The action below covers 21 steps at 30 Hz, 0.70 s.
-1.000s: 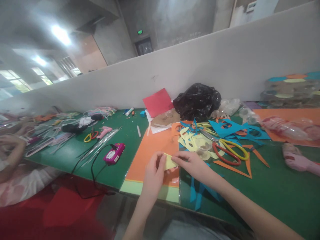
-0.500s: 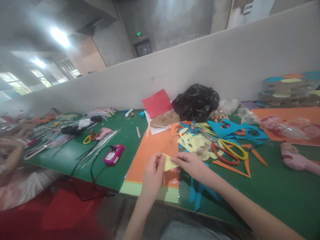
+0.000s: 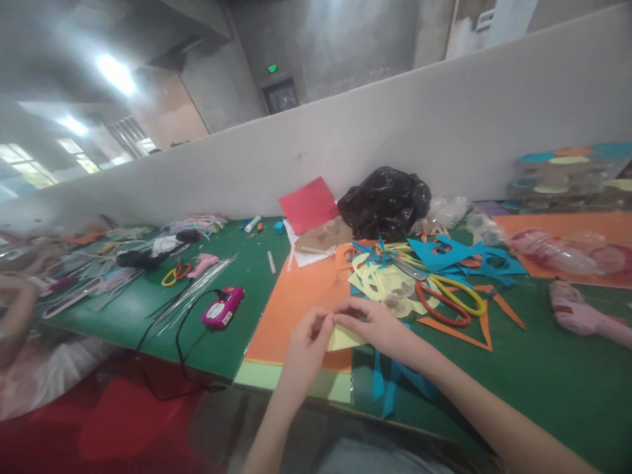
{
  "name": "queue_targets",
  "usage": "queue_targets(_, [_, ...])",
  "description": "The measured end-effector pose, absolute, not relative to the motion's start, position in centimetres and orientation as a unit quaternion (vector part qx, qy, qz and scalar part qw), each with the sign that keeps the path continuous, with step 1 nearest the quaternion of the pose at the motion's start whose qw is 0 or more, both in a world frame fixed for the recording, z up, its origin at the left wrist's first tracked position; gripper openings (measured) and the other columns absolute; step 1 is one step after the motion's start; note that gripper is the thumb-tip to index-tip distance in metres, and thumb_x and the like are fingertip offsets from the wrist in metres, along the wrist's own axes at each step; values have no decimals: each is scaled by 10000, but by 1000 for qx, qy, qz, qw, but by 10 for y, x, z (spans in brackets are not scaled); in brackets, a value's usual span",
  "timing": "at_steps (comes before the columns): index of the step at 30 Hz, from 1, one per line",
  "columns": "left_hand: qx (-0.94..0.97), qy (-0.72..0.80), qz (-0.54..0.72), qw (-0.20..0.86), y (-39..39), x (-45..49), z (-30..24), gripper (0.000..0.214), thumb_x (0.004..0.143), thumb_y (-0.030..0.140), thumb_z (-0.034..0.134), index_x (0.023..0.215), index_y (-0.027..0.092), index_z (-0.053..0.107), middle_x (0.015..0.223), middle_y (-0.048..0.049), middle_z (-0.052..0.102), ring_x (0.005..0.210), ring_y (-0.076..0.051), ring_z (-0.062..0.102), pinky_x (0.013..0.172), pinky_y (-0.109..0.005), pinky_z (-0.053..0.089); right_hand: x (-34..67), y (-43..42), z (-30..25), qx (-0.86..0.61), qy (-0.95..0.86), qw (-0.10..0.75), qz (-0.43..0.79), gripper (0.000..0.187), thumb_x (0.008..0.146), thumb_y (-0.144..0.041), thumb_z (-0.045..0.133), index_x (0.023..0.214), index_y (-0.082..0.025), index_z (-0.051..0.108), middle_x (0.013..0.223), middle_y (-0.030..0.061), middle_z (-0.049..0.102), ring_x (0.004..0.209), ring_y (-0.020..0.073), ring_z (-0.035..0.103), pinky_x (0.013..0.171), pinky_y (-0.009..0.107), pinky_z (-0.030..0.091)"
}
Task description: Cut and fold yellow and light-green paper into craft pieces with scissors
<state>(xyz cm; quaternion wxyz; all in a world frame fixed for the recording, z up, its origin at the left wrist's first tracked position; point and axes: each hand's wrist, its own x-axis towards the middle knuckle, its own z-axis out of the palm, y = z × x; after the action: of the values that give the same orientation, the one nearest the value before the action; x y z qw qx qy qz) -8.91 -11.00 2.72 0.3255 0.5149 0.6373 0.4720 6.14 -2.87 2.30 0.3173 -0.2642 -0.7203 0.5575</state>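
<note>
A small piece of pale yellow paper is pinched between both hands, over the front of the orange sheet. My left hand grips its left end with thumb and fingers closed. My right hand comes in from the right, its thumb and fingertips meeting the left thumb at the paper's upper edge. The fingers hide part of the paper. Beyond my right hand lie yellow paper offcuts and scissors with red and yellow handles.
A black plastic bag sits against the white partition. Blue paper scraps lie to its front right. A pink glue gun rests at the right; a magenta box with a cord stands left. Another person's arm is at far left.
My right hand has shifted slightly left, its fingertips now against my left thumb. The yellow paper has turned, with more of it showing below the right fingers.
</note>
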Motion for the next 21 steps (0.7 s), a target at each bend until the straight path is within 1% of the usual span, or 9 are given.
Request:
queue_targets(2, [503,643,463,344,-110,-87,28,388,884,574,525,807,194,541,659,37,447,612,-113,429,550,-213,379,63,-27,21,-276,-731,312,540,280,898,-437,555,837,-180,650,829,27,659,802,174,577,722,280,447])
queue_targets(4, [501,647,458,348,-110,-86,28,401,890,587,516,804,195,524,655,47,409,598,-105,394,538,-207,370,63,-26,19,-282,-741,305,527,290,915,-436,535,821,-179,630,803,20,637,773,165,553,686,272,426])
queue_targets(7, [499,647,455,353,-110,-88,27,405,882,598,529,823,197,536,678,50,410,606,-102,404,545,-204,397,63,-26,15,-281,-746,306,520,290,936,-436,522,843,-179,621,809,12,625,771,156,547,669,260,415])
queue_targets(9, [482,646,444,391,-109,-91,28,414,868,619,535,839,206,532,677,54,436,589,-104,443,534,-209,416,62,-27,14,-284,-742,316,519,280,940,-425,519,858,-177,620,810,10,624,772,154,551,674,259,419])
queue_targets(11, [473,647,421,423,-108,-94,28,426,863,635,528,827,211,513,621,68,436,528,-101,453,503,-210,399,60,-28,13,-291,-735,326,519,272,935,-417,520,858,-176,619,806,10,624,764,153,549,672,262,419])
queue_targets(14, [486,654,401,417,-109,-98,29,430,877,630,507,784,211,483,543,88,388,461,-86,416,482,-202,347,59,-30,13,-294,-727,328,526,271,922,-422,522,832,-180,604,789,6,614,754,152,541,659,264,412])
queue_targets(21, [510,645,381,423,-113,-96,34,364,905,553,506,798,205,523,647,70,406,531,-85,433,534,-210,372,60,-32,16,-274,-722,308,556,264,927,-420,510,831,-188,591,782,-8,590,749,144,521,668,264,394])
